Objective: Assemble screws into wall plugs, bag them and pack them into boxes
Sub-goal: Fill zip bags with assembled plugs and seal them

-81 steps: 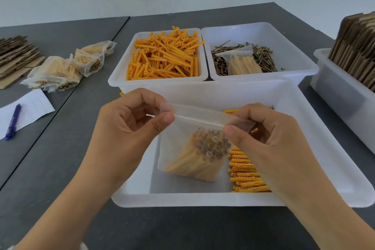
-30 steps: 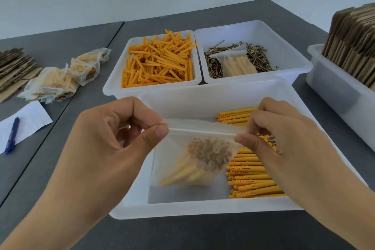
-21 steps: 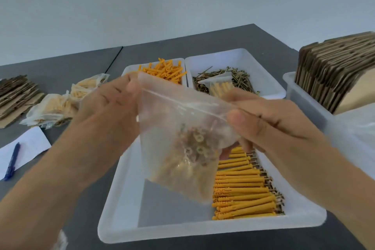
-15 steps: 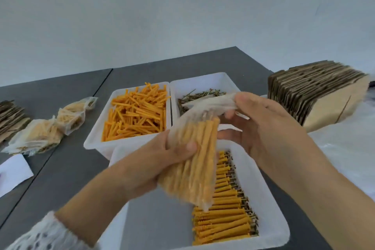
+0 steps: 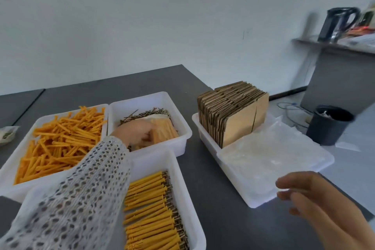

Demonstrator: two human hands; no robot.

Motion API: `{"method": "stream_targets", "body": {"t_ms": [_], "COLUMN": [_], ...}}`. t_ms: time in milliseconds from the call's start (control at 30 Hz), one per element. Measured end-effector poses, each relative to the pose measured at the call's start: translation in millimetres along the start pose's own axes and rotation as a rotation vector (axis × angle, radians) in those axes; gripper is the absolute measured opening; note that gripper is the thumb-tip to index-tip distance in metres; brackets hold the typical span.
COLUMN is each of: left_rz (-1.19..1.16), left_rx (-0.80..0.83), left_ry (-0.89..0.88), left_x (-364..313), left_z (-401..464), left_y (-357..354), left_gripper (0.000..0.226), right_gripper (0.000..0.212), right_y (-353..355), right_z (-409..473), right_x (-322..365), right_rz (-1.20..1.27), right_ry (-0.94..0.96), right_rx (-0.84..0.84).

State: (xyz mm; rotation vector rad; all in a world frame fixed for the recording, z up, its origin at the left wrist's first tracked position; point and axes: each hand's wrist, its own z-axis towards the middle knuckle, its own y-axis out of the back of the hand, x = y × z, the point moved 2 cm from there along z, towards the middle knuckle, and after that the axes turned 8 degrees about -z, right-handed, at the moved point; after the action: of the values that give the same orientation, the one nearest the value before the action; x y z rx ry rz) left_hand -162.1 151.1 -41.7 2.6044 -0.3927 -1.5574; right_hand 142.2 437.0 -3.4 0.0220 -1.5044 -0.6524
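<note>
Bagged wall plugs land on the loose screws

The left hand [image 5: 135, 131] grips a filled bag [image 5: 162, 133] in the screw tray [image 5: 183, 128]; the right hand [image 5: 304, 193] hovers open near the empty bags [image 5: 269, 154]. Screw points could puncture the plastic.

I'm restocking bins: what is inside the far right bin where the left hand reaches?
Loose screws along the back and a filled bag on top, under the left hand. Whatever lies beneath them is covered.
</note>
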Motion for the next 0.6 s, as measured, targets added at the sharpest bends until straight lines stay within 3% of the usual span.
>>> {"method": "stream_targets", "body": {"t_ms": [100, 167, 233, 267, 367, 467, 600], "left_rz": [0.246, 0.499, 0.599, 0.593, 0.502, 0.516, 0.438], "left_rx": [0.008, -0.038, -0.03, -0.009, 0.146, 0.406, 0.671], "left_ry": [0.015, -0.061, -0.187, -0.258, -0.411, -0.488, -0.339], "left_x": [-4, -12, -17, -17, -10, 5, 35], "left_z": [-2, -12, -30, -42, -86, -129, -149], "left_y": [17, 28, 34, 34, 29, 21, 7], "left_gripper": [0.015, 0.014, 0.015, 0.013, 0.015, 0.037, 0.052], "right_gripper": [0.019, 0.044, 0.08, 0.081, 0.063, 0.033, 0.024], "right_y": [7, -2, -18, -26, -42, -53, -64], "right_z": [-3, 7, 23, 31, 47, 46, 38], "right_x": [5, 3, -7, -12, -23, -19, -9], "right_rz": [-0.327, -0.64, -0.908, -0.995, -0.964, -0.859, -0.68], "right_ry": [0.262, 0.355, 0.284, 0.227, 0.236, 0.229, 0.443], "right_rx": [-0.196, -0.165, -0.013, 0.068, 0.019, -0.14, -0.434]}}
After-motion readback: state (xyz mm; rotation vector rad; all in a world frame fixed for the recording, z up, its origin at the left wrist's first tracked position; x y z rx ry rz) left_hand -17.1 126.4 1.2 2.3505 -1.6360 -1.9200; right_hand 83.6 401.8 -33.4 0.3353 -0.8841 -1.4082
